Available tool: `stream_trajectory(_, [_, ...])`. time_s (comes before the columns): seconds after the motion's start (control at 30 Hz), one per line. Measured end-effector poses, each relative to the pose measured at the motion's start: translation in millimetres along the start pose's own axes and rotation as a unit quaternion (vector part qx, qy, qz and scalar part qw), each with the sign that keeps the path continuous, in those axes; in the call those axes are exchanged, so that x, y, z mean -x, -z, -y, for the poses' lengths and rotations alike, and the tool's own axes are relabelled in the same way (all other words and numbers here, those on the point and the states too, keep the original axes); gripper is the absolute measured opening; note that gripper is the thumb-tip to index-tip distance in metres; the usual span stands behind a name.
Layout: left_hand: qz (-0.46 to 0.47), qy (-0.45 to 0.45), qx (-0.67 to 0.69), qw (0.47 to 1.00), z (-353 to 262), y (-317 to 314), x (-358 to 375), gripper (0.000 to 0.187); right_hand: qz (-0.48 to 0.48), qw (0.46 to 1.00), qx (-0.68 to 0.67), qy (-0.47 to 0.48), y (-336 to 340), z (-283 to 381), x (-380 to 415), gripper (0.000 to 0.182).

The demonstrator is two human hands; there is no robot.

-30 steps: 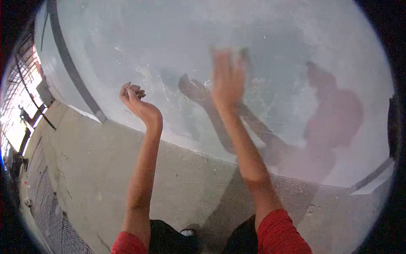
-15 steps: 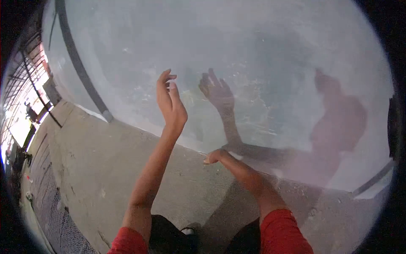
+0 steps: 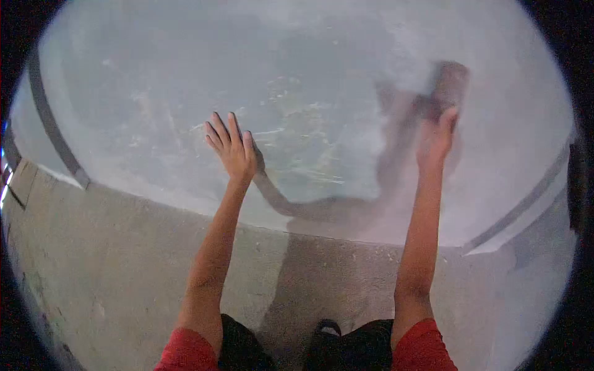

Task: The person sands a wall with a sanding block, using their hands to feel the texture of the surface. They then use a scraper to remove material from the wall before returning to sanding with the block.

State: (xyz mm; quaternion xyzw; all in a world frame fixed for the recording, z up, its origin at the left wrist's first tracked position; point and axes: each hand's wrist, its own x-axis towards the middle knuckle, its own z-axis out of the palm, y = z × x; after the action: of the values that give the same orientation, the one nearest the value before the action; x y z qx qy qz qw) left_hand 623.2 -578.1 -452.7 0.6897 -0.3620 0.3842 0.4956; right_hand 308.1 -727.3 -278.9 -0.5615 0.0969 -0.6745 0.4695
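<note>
Glossy grey wall panel (image 3: 322,55) fills your view, streaky smears mid-panel, no readable writing. Your left hand (image 3: 232,148) lies flat on it, fingers spread, holding nothing. Your right hand (image 3: 436,139) is up at the panel, blurred; grip can't be told. Concrete ledge (image 3: 124,260) runs below.
</note>
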Motion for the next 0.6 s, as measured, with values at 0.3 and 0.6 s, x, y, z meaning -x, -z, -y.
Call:
stream_trajectory(0.3, [0.152,0.233,-0.052,0.959,232.5,19.8,116.8,0.053,-0.049,0.742,0.526,0.412,-119.2,-89.7,36.3,0.058])
stream_trajectory(0.6, [0.098,0.234,-0.245,0.936,208.1,212.9,49.3,0.048,0.386,0.699,0.474,0.371,-231.2,-195.8,208.2,0.059])
